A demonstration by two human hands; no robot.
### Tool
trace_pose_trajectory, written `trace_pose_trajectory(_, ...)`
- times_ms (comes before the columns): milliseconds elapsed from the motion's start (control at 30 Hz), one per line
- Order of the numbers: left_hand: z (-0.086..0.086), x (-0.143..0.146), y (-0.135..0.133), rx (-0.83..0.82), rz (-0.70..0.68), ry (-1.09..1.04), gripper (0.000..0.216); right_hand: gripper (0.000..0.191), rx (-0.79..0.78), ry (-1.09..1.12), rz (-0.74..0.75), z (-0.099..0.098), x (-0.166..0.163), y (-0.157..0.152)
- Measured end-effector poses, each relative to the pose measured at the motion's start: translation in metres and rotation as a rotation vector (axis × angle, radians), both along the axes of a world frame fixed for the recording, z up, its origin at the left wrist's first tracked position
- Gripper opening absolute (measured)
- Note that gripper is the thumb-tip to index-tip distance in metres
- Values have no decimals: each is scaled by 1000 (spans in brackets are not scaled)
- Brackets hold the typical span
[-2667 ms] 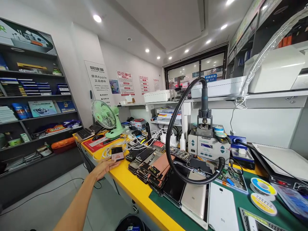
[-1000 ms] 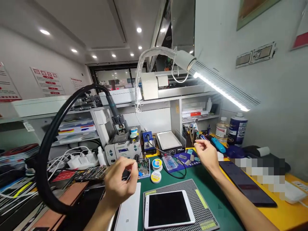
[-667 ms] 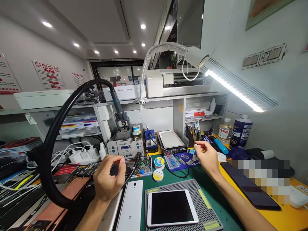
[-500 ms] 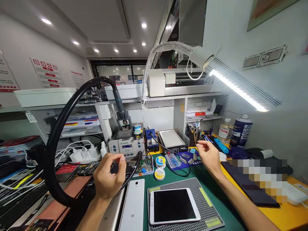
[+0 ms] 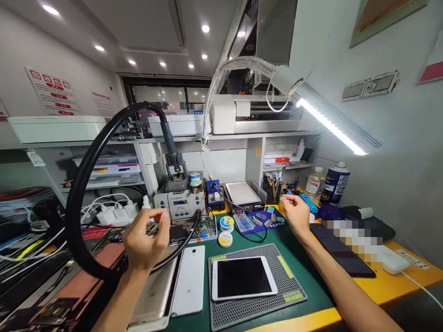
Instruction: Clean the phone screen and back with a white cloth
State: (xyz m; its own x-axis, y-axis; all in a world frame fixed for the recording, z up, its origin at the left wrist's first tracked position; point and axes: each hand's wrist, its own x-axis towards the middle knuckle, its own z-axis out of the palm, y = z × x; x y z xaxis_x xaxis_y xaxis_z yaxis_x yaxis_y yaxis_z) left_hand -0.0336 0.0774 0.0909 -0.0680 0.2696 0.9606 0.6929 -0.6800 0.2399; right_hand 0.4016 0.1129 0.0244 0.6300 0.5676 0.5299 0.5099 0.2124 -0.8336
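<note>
My left hand (image 5: 147, 237) is raised over the left side of the bench, closed, its thumb and index fingertips together and nothing visible in them. Beneath and beside it lie a gold tablet (image 5: 152, 295) and a white phone (image 5: 188, 280), both back up. My right hand (image 5: 296, 212) is lifted on the other side, near a cup of tools, also pinched with no object visible. Between the forearms a white-framed tablet (image 5: 244, 278) rests screen up and dark on a grey perforated mat (image 5: 290, 288). Neither hand touches it.
A thick black hose (image 5: 74, 198) arches at left beside the rework station (image 5: 178, 205). Solder spools (image 5: 225, 239) and a soldering iron stand (image 5: 215, 196) sit behind the mat. A lit lamp (image 5: 332, 124) hangs at right, above bottles and a dark phone (image 5: 342, 253).
The camera view has shifted, bringing the bench's yellow front edge into sight. Both hands keep nearly the same pinched pose. The white-framed tablet has stayed on the mat.
</note>
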Motion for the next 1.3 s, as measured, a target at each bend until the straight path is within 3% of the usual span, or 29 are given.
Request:
trace_pose_trajectory(67, 2, -3, -15, -71, -1, -20, 14, 20, 12, 13, 4, 1, 1, 0)
trace_pose_trajectory(167, -1, 5, -42, -342, -180, 218, 16, 20, 27, 30, 9, 3, 2, -1)
trace_pose_trajectory(267, -14, 24, -60, -691, -349, 538, 50, 21, 37, 43, 19, 6, 0, -1)
trace_pose_trajectory(333, -26, 36, -62, -875, -383, 662, 78, 21, 39, 49, 31, 6, -2, -2)
trace_pose_trajectory(400, -36, 44, -58, -1012, -389, 733, 89, 21, 35, 54, 44, 6, -3, -3)
trace_pose_trajectory(633, -40, 46, -57, -1160, -323, 817, 91, 20, 22, 87, 69, 8, -5, -7)
trace_pose_trajectory(800, -42, 48, -70, -1147, -230, 844, 91, 20, 63, 137, 57, 14, -7, -8)
trace_pose_trajectory(967, -48, 38, -62, -1067, -147, 858, 84, 22, 128, 247, -125, 34, 29, -19)
trace_pose_trajectory(1000, -49, 36, -56, -976, -134, 866, 81, 23, 138, 266, -174, 40, 42, -26)
trace_pose_trajectory(1133, -43, 40, -30, -289, -120, 792, 50, 26, 148, 288, -343, 74, 97, -69)
trace_pose_trajectory(1200, -35, 51, -22, -166, -158, 714, 39, 26, 100, 246, -367, 91, 119, -91)
trace_pose_trajectory(1300, -28, 69, -17, -150, -235, 671, 29, 23, -73, 107, -281, 108, 138, -110)
